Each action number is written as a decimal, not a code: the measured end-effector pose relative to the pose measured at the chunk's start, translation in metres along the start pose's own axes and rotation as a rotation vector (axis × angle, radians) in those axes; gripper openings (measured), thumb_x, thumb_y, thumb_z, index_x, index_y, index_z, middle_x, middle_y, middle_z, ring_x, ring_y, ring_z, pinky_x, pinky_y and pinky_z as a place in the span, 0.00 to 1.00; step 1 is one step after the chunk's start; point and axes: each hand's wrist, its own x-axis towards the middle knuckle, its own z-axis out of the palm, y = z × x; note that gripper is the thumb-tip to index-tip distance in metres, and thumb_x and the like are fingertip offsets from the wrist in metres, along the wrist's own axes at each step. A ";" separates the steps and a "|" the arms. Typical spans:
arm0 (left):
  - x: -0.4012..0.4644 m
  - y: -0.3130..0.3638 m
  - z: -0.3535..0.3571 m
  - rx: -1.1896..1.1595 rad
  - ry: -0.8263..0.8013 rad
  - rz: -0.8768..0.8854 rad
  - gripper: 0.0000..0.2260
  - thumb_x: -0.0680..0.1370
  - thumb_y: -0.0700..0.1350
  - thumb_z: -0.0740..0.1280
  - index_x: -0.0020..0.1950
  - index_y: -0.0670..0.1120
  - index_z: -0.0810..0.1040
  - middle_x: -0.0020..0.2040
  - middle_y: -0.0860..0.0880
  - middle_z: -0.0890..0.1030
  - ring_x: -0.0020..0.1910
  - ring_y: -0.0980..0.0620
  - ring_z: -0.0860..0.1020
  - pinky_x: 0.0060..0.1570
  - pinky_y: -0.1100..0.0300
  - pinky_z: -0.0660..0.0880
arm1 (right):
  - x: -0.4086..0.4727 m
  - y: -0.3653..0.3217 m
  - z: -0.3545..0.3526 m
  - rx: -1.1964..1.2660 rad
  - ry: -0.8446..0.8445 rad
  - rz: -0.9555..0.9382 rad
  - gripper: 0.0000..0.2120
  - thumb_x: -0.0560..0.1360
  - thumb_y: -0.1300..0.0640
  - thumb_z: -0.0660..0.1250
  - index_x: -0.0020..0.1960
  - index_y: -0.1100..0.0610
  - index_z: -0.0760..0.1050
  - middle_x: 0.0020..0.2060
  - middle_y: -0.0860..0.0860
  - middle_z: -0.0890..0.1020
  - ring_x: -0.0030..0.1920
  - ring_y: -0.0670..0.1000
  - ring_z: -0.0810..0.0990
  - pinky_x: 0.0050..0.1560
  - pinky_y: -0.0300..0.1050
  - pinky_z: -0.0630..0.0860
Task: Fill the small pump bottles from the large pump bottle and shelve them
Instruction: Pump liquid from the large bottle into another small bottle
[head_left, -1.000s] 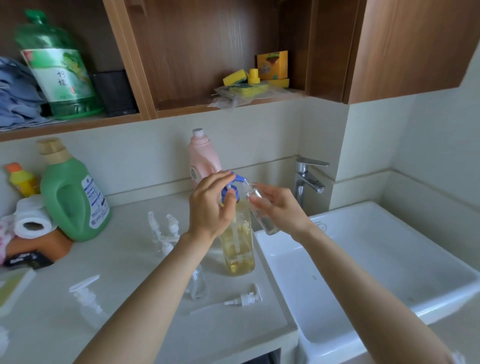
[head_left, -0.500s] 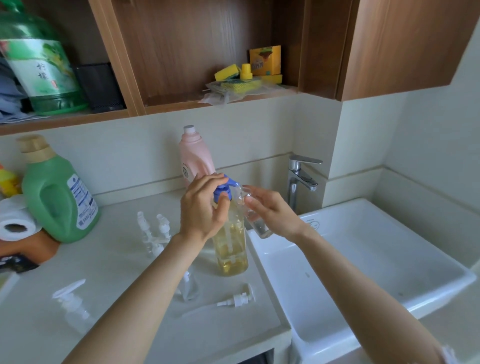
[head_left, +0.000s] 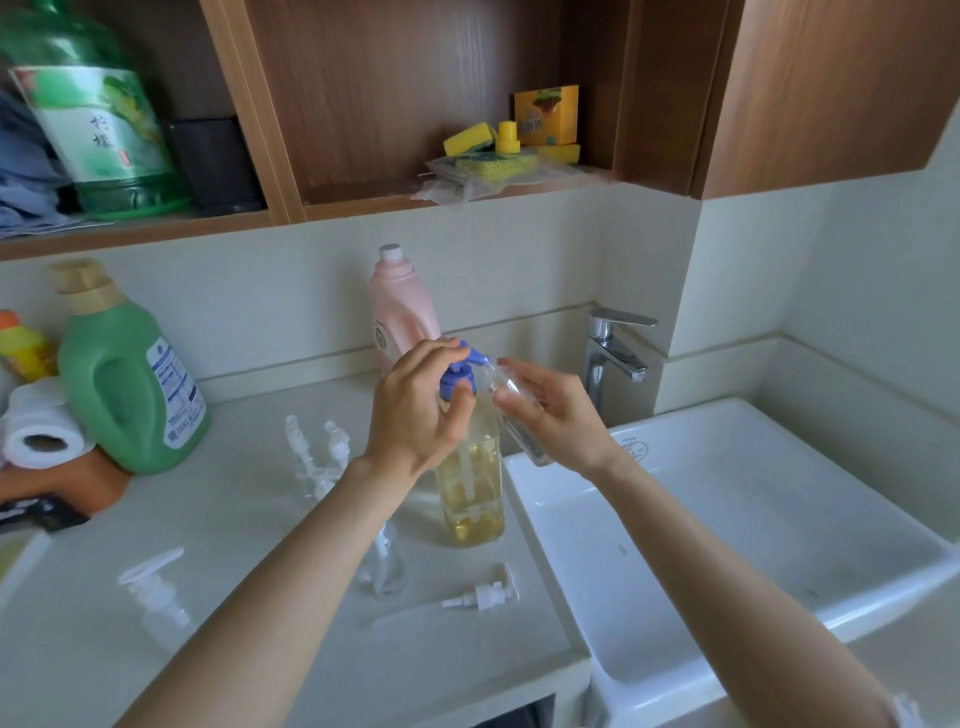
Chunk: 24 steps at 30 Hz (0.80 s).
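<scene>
meanwhile, a tall clear plastic pump bottle of amber liquid (head_left: 470, 493) is seen standing on the pale surface (head_left: 249, 519) at the edge of a white basin (head_left: 727, 519), its blue pump head (head_left: 460, 374) covered by the left hand (head_left: 421, 410), whose grip is curled over the head as if to press it. a small clear plastic bottle (head_left: 511, 415) is held tilted in the clenched grip of the right hand (head_left: 550, 415), its open mouth brought up just beside the blue spout. filling is judged to be under way, with little liquid visible in the small bottle. three more small clear pump bottles (head_left: 317, 452) are grouped on the surface to the left, another (head_left: 384, 564) is partly hidden behind the left forearm, and a loose white pump with its dip tube (head_left: 483, 595) lies near the front edge. a spill is the likely fault: if the mouth is not lined up under the spout, liquid would be sent over the fingers and the bottle made slippery above the basin. the wooden shelf (head_left: 363, 200) overhead awaits the filled bottles.
</scene>
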 end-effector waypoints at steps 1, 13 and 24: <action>-0.002 -0.001 0.002 0.004 -0.003 -0.010 0.19 0.72 0.48 0.59 0.53 0.39 0.81 0.54 0.45 0.82 0.54 0.49 0.79 0.54 0.61 0.73 | -0.001 0.002 -0.001 -0.022 0.013 0.003 0.27 0.72 0.44 0.70 0.66 0.58 0.75 0.54 0.51 0.83 0.58 0.49 0.81 0.61 0.56 0.76; 0.016 0.019 -0.016 -0.021 -0.017 -0.041 0.19 0.72 0.50 0.57 0.49 0.44 0.84 0.50 0.48 0.83 0.49 0.53 0.80 0.50 0.61 0.74 | -0.003 -0.020 -0.003 -0.161 0.063 -0.011 0.29 0.72 0.43 0.69 0.68 0.58 0.73 0.58 0.52 0.82 0.63 0.49 0.78 0.65 0.51 0.73; 0.001 0.003 0.006 -0.129 0.071 -0.074 0.17 0.72 0.45 0.59 0.50 0.38 0.82 0.51 0.45 0.82 0.52 0.53 0.78 0.55 0.67 0.72 | 0.005 -0.012 -0.003 -0.256 0.084 0.021 0.25 0.74 0.49 0.71 0.68 0.57 0.74 0.60 0.53 0.81 0.64 0.51 0.77 0.66 0.50 0.72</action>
